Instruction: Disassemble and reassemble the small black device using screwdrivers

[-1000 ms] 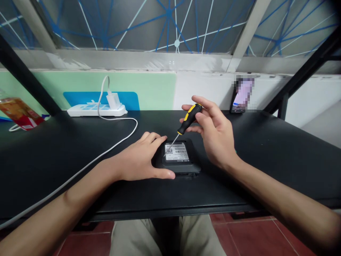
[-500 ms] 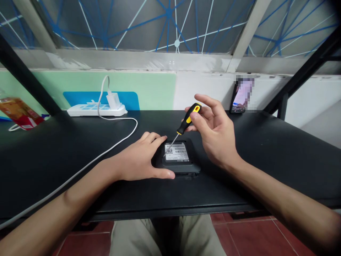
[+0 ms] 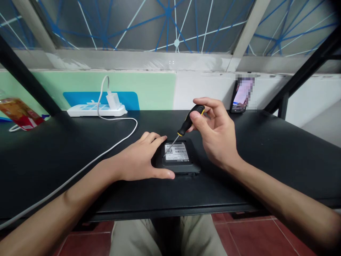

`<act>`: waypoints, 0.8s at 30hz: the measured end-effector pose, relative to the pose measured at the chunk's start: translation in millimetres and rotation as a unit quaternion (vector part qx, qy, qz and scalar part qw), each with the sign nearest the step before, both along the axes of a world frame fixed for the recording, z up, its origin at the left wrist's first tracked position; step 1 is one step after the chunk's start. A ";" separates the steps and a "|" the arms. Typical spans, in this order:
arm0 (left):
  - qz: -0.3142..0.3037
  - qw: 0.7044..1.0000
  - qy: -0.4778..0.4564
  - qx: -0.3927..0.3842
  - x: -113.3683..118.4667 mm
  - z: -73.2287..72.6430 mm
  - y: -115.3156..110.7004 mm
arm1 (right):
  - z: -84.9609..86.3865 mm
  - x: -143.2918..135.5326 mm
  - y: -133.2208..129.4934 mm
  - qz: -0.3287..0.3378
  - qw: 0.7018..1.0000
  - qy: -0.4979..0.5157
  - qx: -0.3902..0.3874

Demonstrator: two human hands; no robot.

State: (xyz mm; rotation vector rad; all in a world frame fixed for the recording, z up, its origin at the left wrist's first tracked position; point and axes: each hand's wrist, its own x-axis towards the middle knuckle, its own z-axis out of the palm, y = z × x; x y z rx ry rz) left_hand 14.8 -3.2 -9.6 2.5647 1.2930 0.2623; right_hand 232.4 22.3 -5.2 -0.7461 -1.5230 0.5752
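Note:
A flat black box-shaped electronic device [image 3: 193,164] with rounded corners lies on the black table, a white printed label [image 3: 177,152] facing up. My left hand [image 3: 142,156] grips its left side, thumb along the near edge and fingers at the far edge. In my right hand [image 3: 217,131] is a black and yellow screwdriver [image 3: 188,122], its handle pinched between thumb and fingers. The shaft slants down to the left, and its tip meets the device near the label's left edge. Whatever lies under the tip is too small to make out.
A white power strip [image 3: 93,111] with a plugged-in charger [image 3: 113,101] sits at the back left. From it a white cable [image 3: 119,142] runs past my left arm. A phone [image 3: 239,97] leans on the wall at the back right. At far left is a drink bottle [image 3: 21,112].
The screwdriver's handle has turned in my right fingers, so less of its yellow shows. My right index finger has shifted slightly. My left hand and the device stay in place.

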 end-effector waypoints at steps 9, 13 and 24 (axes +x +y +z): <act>0.007 1.000 0.006 -0.012 0.7 1.1 -0.2 | 0.5 -0.9 -1.1 0.025 0.997 0.005 -0.068; 0.003 1.000 -0.003 -0.004 -0.4 -0.2 0.1 | -0.3 -1.0 -0.3 -0.005 0.999 -0.021 -0.034; 0.007 1.000 -0.002 -0.007 0.8 -0.3 -0.1 | -0.8 1.0 -0.8 0.010 0.995 -0.027 -0.091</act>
